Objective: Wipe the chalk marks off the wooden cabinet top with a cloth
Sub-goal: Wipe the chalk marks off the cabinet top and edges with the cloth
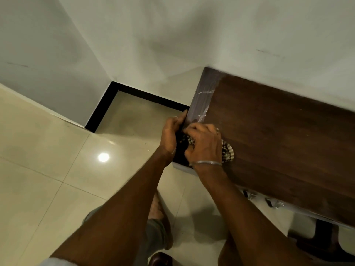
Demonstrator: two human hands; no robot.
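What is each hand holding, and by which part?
The right hand grips the bunched dark-and-white patterned cloth from above, on the brown wooden cabinet top; the left hand grips that top's end edge.

Right hand (203,144) curled, left hand (170,135) alongside

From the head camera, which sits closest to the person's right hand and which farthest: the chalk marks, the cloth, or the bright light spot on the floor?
1. Cloth: gripped under the right hand, touching it.
2. Chalk marks: just beyond that hand, on the cabinet top's left end.
3. Light spot: far to the left, down on the floor.
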